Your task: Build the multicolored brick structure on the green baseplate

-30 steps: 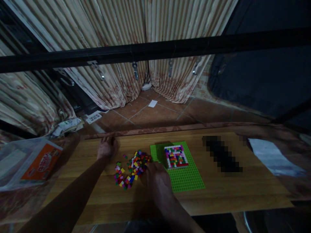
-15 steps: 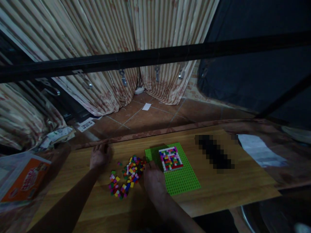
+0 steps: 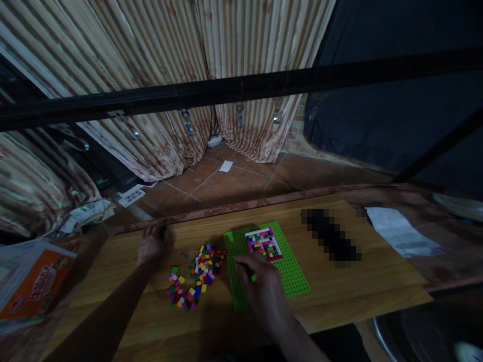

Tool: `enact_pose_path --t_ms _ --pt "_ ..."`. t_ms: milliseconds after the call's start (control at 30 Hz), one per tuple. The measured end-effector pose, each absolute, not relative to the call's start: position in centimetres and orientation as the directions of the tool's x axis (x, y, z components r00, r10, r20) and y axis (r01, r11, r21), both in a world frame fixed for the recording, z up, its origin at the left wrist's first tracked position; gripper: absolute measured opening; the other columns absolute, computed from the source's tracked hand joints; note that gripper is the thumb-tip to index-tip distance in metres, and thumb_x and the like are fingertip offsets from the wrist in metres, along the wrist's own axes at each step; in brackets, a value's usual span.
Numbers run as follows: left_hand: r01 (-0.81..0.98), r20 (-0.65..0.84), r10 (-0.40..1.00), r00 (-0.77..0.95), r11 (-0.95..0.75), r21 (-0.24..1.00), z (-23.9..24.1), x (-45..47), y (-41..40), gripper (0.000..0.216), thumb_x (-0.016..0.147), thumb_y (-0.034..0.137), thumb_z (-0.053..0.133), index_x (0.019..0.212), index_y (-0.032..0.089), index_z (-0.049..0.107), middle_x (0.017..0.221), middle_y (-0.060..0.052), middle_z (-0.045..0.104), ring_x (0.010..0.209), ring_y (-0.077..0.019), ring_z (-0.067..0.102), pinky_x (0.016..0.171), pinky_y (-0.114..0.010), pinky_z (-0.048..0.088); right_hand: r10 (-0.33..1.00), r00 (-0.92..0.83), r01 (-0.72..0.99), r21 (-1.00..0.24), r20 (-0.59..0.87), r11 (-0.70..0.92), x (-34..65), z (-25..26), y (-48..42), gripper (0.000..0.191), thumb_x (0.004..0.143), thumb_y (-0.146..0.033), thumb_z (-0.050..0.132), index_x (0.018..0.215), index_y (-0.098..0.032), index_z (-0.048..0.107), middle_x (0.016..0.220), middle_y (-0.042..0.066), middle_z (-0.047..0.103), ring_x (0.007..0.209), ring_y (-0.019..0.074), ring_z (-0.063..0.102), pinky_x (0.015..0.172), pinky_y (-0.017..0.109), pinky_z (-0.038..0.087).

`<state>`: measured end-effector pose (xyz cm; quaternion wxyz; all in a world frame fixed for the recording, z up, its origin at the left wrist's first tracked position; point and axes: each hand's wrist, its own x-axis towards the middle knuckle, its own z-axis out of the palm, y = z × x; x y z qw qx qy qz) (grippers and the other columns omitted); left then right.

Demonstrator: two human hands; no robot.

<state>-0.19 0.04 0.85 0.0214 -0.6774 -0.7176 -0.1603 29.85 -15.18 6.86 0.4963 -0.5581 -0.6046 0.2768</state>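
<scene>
My right hand (image 3: 260, 284) is over the green studded baseplate (image 3: 296, 276), its fingers curled together in a pinch. What they hold, if anything, I cannot make out; a bright green spot shows between the fingers. Just beyond the fingertips, a square of small multicoloured bricks (image 3: 264, 244) with white and red edges sits on the baseplate, its near left corner partly hidden by the hand. A loose pile of small coloured bricks (image 3: 206, 264) lies left of the baseplate. My left hand (image 3: 153, 245) rests on the table near its far edge, fingers lowered and slightly apart, left of the pile.
The wooden table (image 3: 339, 286) carries a pixelated dark object (image 3: 332, 236) on the right. A white paper sheet (image 3: 400, 231) lies beyond its right end. At the left stands a clear bin with an orange package (image 3: 37, 284). A black bar (image 3: 226, 90) crosses in front of striped curtains (image 3: 151, 45).
My right hand has moved right from the edge of the brick pile to over the baseplate, near the brick square. My left hand has stayed in place. The view has shifted slightly.
</scene>
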Motion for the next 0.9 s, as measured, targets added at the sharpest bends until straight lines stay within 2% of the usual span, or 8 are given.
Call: enact_pose_path --t_ms 200,400,667,900 --pt "0.982 0.255 0.964 -0.078 0.03 0.189 0.7 -0.3 0.1 0.047 0.088 0.041 0.035 0.121 0.016 0.056 0.121 -0.013 0.058 0.119 -0.0285 0.048 0.104 -0.042 0.039 0.918 0.251 0.451 -0.876 0.307 0.169 33.0 6.4 -14.4 0.024 0.09 -0.019 0.049 0.1 -0.02 0.071 0.098 0.007 0.071 0.088 0.0182 0.067 0.079 0.029 0.053" --pt "0.982 0.269 0.96 -0.078 0.028 0.184 0.7 -0.3 0.0 0.048 0.088 0.041 0.035 0.124 0.015 0.056 0.123 -0.012 0.058 0.12 -0.028 0.047 0.106 -0.041 0.038 0.894 0.348 0.516 -0.854 0.281 0.067 35.7 5.6 -13.7 0.027 0.09 -0.027 0.048 0.1 -0.017 0.071 0.094 0.009 0.071 0.085 0.0207 0.067 0.078 0.033 0.052" --pt "0.984 0.259 0.963 -0.079 0.034 0.174 0.7 -0.3 0.0 0.045 0.088 0.039 0.036 0.12 0.015 0.058 0.124 -0.014 0.058 0.12 -0.0293 0.047 0.104 -0.043 0.04 0.891 0.381 0.59 -0.807 0.248 -0.028 36.5 4.5 -12.5 0.029 0.086 -0.028 0.048 0.1 -0.015 0.07 0.096 0.01 0.073 0.082 0.0225 0.068 0.074 0.035 0.052" --pt "0.981 0.271 0.959 -0.086 0.034 0.19 0.7 -0.2 0.0 0.045 0.088 0.04 0.036 0.119 0.016 0.058 0.125 -0.012 0.058 0.12 -0.0283 0.049 0.104 -0.042 0.039 0.882 0.359 0.712 -0.7 0.307 -0.046 35.8 4.6 -11.4 0.026 0.085 -0.024 0.048 0.092 -0.016 0.072 0.093 0.01 0.074 0.079 0.022 0.068 0.074 0.033 0.051"
